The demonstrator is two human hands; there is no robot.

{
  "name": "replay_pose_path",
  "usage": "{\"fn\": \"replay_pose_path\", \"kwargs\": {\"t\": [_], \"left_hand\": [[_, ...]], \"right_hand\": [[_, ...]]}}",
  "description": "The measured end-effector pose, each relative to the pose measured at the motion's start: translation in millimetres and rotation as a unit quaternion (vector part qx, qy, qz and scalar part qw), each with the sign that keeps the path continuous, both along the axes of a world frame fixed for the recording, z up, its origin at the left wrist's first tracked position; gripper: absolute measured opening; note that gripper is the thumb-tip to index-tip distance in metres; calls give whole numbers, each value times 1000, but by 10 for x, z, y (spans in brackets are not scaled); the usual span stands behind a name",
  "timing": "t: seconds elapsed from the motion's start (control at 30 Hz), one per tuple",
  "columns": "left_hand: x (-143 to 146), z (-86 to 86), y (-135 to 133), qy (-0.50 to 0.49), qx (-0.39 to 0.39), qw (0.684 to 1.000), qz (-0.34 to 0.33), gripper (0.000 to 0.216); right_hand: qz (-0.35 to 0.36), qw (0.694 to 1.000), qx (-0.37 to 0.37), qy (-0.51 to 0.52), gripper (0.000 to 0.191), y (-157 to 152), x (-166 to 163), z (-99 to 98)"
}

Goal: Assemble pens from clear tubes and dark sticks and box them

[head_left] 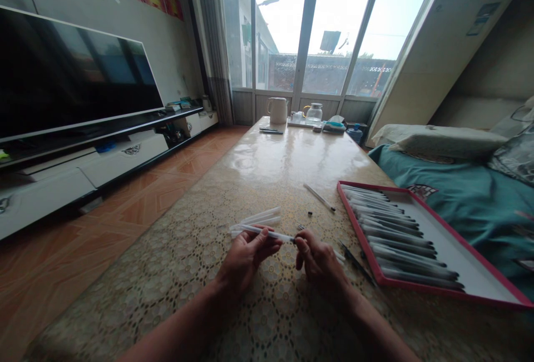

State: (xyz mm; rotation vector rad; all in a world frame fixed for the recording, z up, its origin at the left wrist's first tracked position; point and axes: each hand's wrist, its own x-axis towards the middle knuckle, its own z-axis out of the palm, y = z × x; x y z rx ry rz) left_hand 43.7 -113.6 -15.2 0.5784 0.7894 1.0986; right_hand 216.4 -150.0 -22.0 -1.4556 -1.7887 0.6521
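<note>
A slim white pen [278, 235] with a dark end lies level between my two hands above the table. My left hand [245, 255] is closed round its barrel, thumb on top. At the dark right-hand end, the fingertips of my right hand [320, 259] pinch the pen; whether that end is a cap or a plug is hard to see. Several translucent white tubes [267, 217] lie just beyond my left hand. A small black cap [310, 214] sits beyond my right hand, near a loose white pen [320, 197] with a dark end.
To the right, a pink-rimmed tray [453, 227] holds a row of several pens [400, 234]. A black pen [357, 262] lies along its near side. Farther back stand a kettle [277, 110], a glass pot [314, 113] and a tissue pack [334, 123].
</note>
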Motion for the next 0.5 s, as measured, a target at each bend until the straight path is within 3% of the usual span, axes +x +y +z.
{"fn": "replay_pose_path", "kwargs": {"t": [0.13,0.33,0.5], "left_hand": [[0,-3,-3,1,-1,1000,2,13],[4,-20,0,-8,6,1000,-7,19],[-1,-26,-4,-5,7,1000,-2,28]], "right_hand": [[1,1000,7,-5,23,-4,-5,1],[5,1000,-3,-20,32,-8,-4,19],[13,999,7,-31,25,-22,-7,38]]}}
